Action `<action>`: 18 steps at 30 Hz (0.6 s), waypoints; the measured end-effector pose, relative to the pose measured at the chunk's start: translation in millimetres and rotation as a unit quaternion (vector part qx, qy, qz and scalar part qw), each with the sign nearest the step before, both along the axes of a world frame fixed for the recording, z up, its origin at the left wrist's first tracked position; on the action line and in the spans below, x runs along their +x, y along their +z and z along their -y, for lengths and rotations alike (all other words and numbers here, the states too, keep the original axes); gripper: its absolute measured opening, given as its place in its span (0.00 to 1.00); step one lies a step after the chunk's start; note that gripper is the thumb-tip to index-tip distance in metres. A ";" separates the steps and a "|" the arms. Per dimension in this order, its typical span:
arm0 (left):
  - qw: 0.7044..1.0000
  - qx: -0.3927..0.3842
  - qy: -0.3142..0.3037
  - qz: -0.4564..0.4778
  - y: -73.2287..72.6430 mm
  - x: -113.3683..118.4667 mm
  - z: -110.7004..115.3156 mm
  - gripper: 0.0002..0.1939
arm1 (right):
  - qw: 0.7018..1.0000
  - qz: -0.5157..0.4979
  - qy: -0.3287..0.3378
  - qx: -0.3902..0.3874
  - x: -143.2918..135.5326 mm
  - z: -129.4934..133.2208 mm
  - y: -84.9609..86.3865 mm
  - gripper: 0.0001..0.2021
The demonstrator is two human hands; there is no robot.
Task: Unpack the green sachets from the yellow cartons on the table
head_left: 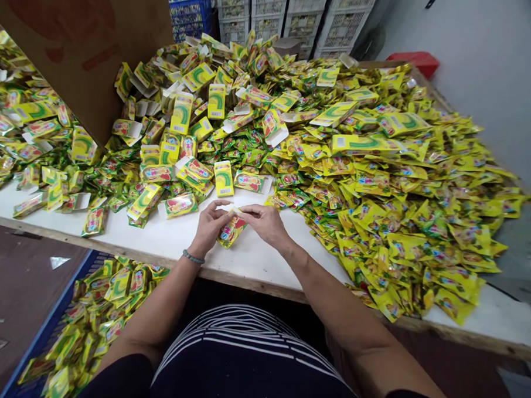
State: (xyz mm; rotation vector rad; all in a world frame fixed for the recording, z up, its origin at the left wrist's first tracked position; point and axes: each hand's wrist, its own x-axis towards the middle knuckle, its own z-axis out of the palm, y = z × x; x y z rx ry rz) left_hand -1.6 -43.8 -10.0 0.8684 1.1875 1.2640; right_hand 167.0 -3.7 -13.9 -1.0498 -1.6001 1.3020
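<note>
Near the front edge of the white table (pixel 267 263), both my hands hold one small yellow box with a red fruit print (pixel 232 229). My left hand (pixel 211 223), with a beaded bracelet at the wrist, grips its left side. The fingertips of my right hand (pixel 264 221) pinch its upper right end. Just beyond, a yellow box with a green curve (pixel 223 178) lies near other boxes, some with open white flaps. To the right spreads a large heap of yellow packets (pixel 406 211).
A brown cardboard sheet (pixel 83 44) stands upright at the back left. Below the table's left side, a blue crate (pixel 51 319) holds many filled boxes. White crates (pixel 267 14) and another blue crate (pixel 189 14) are behind the table. A grey wall borders the right.
</note>
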 end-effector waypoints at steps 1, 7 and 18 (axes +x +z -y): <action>1.000 -0.004 -0.001 0.000 0.0 0.1 -0.2 0.29 | 1.000 -0.011 0.000 -0.021 0.9 -1.5 -1.8 0.11; 1.000 0.006 -0.017 -0.014 -0.5 -1.2 -0.1 0.28 | 0.995 -0.029 0.045 -0.082 15.0 -8.6 -4.6 0.17; 0.999 0.031 0.032 0.010 1.5 -2.0 0.8 0.20 | 0.976 0.090 0.028 0.196 -3.5 19.0 0.2 0.16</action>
